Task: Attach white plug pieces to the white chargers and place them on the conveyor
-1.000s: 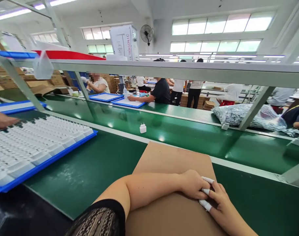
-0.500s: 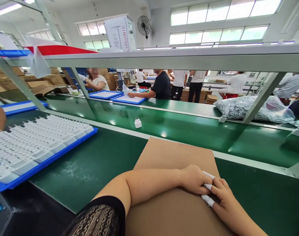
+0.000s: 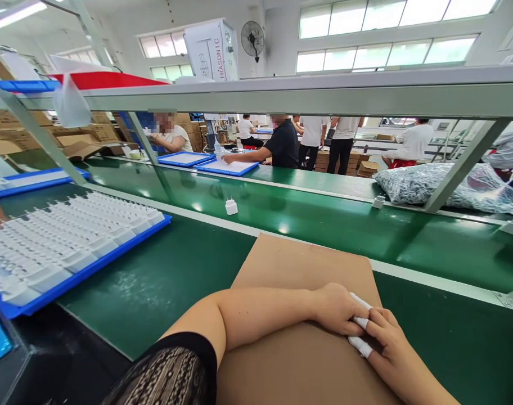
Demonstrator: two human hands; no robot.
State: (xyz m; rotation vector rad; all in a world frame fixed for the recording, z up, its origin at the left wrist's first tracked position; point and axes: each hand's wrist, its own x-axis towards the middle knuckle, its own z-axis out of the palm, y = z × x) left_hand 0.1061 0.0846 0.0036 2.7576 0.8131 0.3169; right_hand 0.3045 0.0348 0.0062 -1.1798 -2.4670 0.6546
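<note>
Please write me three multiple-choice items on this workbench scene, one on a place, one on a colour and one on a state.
1. Where do the person's hands rest?
A. on the brown cardboard sheet
B. in the blue tray
C. on the overhead shelf

2. What colour is the rim of the tray of white parts?
A. red
B. blue
C. yellow

3. How are the two hands?
A. each gripping a tool
B. far apart
C. together, holding nothing

Key:
1 A, the left hand and right hand lie on the cardboard sheet.
2 B, the tray has a blue edge.
3 C, the hands touch, with white covers on some fingertips and no object in them.
</note>
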